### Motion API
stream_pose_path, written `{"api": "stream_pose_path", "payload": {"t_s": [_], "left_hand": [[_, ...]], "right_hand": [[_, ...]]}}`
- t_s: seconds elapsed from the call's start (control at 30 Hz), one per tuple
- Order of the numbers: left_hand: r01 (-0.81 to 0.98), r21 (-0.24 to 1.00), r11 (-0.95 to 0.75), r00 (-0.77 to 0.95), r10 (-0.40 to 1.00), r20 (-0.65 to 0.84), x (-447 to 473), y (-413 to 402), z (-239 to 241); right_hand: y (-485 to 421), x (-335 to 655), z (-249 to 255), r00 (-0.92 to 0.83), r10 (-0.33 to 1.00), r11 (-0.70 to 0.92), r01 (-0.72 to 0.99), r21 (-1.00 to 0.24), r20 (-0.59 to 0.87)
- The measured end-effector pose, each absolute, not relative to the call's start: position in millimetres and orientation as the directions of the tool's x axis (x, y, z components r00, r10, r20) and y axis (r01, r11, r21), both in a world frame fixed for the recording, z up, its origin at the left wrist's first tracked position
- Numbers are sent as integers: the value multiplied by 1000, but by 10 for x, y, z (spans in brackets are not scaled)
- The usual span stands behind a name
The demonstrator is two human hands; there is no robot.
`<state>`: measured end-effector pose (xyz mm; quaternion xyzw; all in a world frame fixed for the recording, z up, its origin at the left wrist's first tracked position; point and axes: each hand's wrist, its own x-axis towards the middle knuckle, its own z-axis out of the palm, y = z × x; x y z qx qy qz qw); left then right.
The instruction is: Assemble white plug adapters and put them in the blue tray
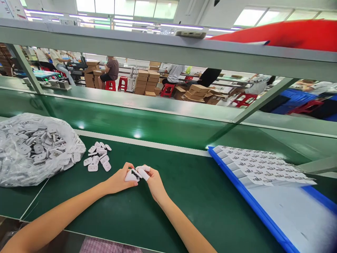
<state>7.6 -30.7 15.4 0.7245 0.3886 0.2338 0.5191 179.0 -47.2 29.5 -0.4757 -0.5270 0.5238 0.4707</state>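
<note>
Left hand point(119, 180) and right hand point(152, 181) meet over the green table point(184, 196), fingers pinching one white plug part point(131, 175), loose parts point(97, 158) far left.

a factory assembly floor, seen from a seat at a green conveyor line point(158, 123) framed by grey metal rails point(168, 52). a clear plastic bag point(34, 147) bulges with small white plug parts, more of them loose point(97, 158) on the green work mat point(189, 196), while a blue tray point(263, 211) holds rows of finished pieces. beyond the line, other workers sit on red plastic stools point(122, 83) among stacked cardboard cartons point(147, 82), under long strip lights point(181, 26) on the ceiling.
</note>
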Motion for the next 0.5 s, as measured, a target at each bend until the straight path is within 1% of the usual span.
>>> {"api": "stream_pose_path", "payload": {"t_s": [0.17,0.3,0.43,0.5], "left_hand": [[308,945,-109,587,804,-98,81,-309,170],[337,934,-115,569,816,-105,81,-323,141],[352,923,-157,569,819,-77,82,-324,53],[415,876,-245,552,833,-28,78,-308,13]], "right_hand": [[-480,1765,250,-59,997,48,75,-996,44],[-490,1746,229,-61,995,88,139,-986,80],[-481,1761,188,-84,994,84,171,-982,71],[-449,1786,147,-99,994,69,165,-984,53]]}}
